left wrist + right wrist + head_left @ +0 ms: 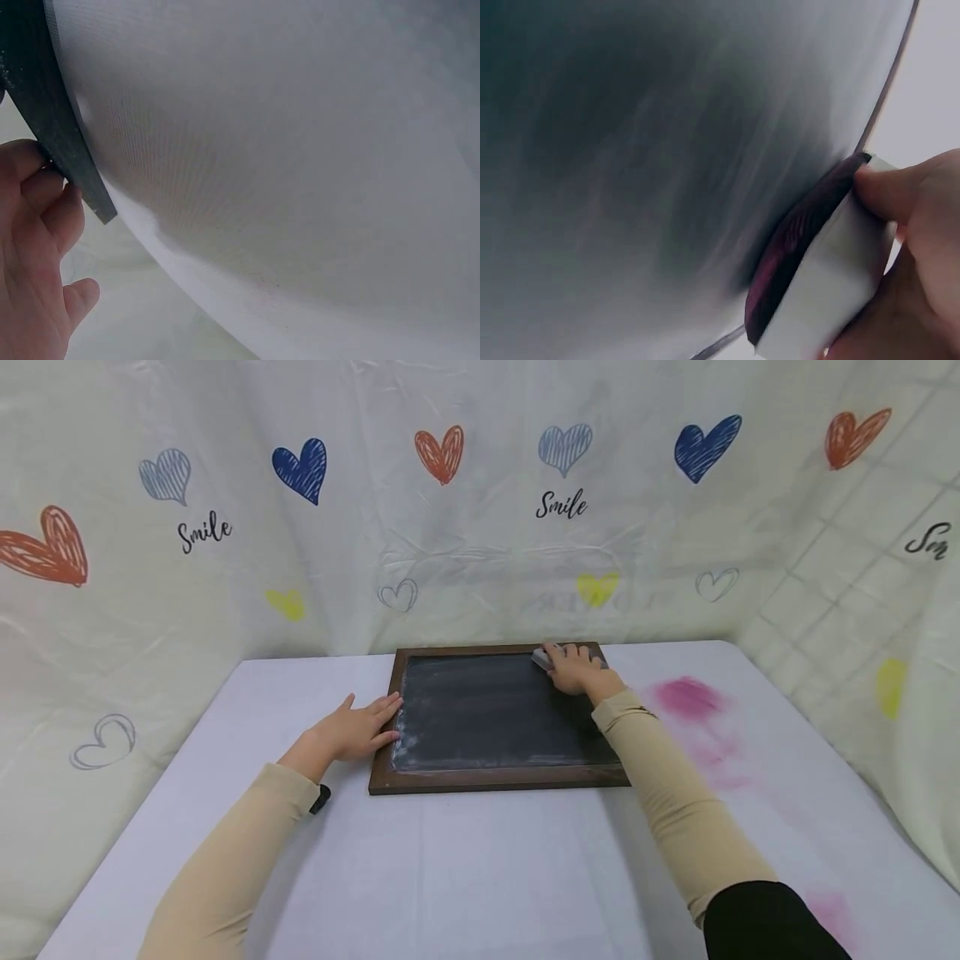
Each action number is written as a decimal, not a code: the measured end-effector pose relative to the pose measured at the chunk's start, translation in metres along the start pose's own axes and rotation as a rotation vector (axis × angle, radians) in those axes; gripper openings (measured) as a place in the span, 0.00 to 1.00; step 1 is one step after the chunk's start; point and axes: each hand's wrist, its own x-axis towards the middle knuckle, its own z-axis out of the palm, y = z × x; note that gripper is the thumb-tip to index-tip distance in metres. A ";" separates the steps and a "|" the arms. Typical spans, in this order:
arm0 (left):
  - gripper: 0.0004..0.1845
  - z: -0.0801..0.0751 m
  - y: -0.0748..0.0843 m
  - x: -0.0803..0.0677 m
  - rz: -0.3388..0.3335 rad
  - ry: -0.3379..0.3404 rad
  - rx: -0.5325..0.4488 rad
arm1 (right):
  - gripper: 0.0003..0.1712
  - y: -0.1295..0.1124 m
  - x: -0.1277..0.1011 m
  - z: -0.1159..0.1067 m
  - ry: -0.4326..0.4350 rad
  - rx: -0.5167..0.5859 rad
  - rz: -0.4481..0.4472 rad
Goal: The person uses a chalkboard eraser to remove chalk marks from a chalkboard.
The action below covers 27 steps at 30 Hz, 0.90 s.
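Head view: chalkboard [491,714] with a brown wood frame lay flat toward the far edge of the counter [480,860], roughly centred between left and right edges. Wide bare counter on the near side and to the left of the board; pink smear [690,697] on the counter just right of it, fainter pink near the right near corner. Left hand [352,732] lay flat, fingers straight, tips touching the board's left frame edge, holding nothing. Right hand [573,667] was at the board's far right corner, fingers curled over a grey eraser [542,657] pressed on the slate. Both arms in beige sleeves, stretched forward. Backdrop cloth [480,527] rose right behind the far edge; printed hearts and the word "Smile" readable on it.

Left wrist view: left hand [34,247] at the picture's left, fingers against the dark board frame [64,142]; white counter [300,187] filled the rest.

Right wrist view: right hand [915,247] pinched the eraser [817,277], thumb on its white side, dark reddish felt face against the blurred slate [652,172], close to the frame edge.
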 end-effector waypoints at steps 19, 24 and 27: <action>0.38 0.003 0.000 0.005 -0.013 -0.002 0.008 | 0.35 -0.142 0.026 0.024 -0.014 -0.025 -0.102; 0.38 0.002 0.000 0.004 -0.019 0.002 0.008 | 0.36 -0.174 0.024 0.029 -0.068 -0.069 -0.233; 0.38 0.001 -0.001 0.003 -0.018 0.001 0.012 | 0.36 -0.177 0.025 0.030 -0.065 -0.094 -0.263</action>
